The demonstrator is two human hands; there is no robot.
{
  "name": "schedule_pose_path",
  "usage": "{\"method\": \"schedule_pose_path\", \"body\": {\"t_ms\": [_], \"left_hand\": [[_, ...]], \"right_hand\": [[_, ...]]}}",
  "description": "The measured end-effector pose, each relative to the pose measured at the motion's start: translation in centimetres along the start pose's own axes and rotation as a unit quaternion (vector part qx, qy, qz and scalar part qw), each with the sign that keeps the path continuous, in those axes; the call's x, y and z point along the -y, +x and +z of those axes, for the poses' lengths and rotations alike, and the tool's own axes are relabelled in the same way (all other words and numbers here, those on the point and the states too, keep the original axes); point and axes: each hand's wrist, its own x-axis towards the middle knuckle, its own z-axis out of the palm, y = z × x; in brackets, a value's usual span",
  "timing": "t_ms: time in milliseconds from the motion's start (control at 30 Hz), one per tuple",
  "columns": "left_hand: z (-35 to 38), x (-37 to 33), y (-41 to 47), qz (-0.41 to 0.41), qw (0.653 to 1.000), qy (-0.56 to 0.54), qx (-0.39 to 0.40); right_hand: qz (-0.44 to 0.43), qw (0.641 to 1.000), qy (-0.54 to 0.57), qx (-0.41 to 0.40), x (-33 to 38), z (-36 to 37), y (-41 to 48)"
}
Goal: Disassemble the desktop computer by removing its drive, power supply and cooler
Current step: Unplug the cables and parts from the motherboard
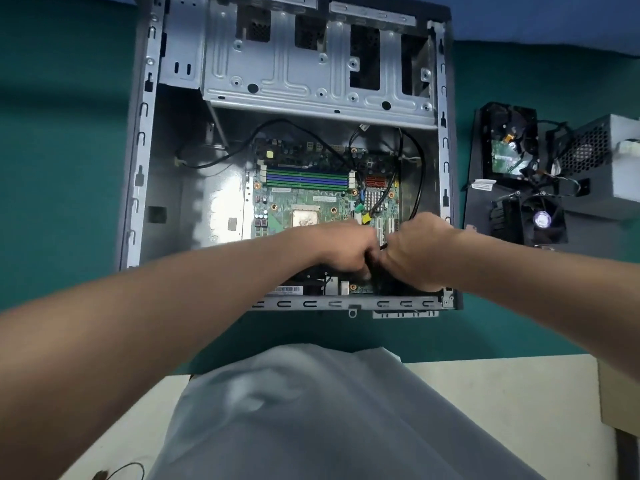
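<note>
Teal mat (52,133) covers the bench. The desktop case (138,150) lies on it on its side, open toward us. All three task parts sit on the mat right of the case, close together: drive (509,147) farthest from us, power supply (623,161) at the frame edge, cooler (540,218) nearest, fan up. The drive and cooler rest on a dark panel (481,216), with loose wires tangled between all three.

Inside the case we see the bare drive cage (277,64) at the top and the motherboard (311,199) below it. The memory slots (306,178) and the uncovered processor (304,216) are in plain sight. A thin black lead (221,157) arcs over the board's upper left.

Both hands are at the board's lower right corner, knuckles touching. The right hand (415,254) is clenched round the black cable (420,174), which loops down the right wall of the case and ends in that fist. The left hand (343,251) has its fingers curled tight against the right. We cannot tell what it grips, since the fists hide it.

As for what blocks the view, the hands and forearms cover the expansion slots and the connector under them. The left forearm crosses the case's near rail. A grey garment (311,410) fills the bottom of the view, over a cream surface (485,410).
</note>
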Motion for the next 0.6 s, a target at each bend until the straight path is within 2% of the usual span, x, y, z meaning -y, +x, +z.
{"method": "schedule_pose_path", "body": {"t_ms": [133, 333, 500, 600], "left_hand": [[1.4, 0.4, 2.4, 0.0, 0.992, 0.119, -0.051], [3.1, 1.2, 3.4, 0.041, 0.982, 0.14, -0.118], [3.3, 2.0, 4.2, 0.113, 0.96, 0.192, -0.169], [3.9, 2.4, 4.4, 0.159, 0.946, 0.204, -0.198]], "right_hand": [[0.048, 0.997, 0.053, 0.008, 0.5, 0.1, 0.5], [0.096, 0.993, 0.069, 0.022, 0.9, 0.4, 1.2], [0.072, 0.972, 0.216, -0.055, 0.2, 0.4, 0.4], [0.094, 0.976, 0.194, -0.012, 0.5, -0.3, 0.4]]}}
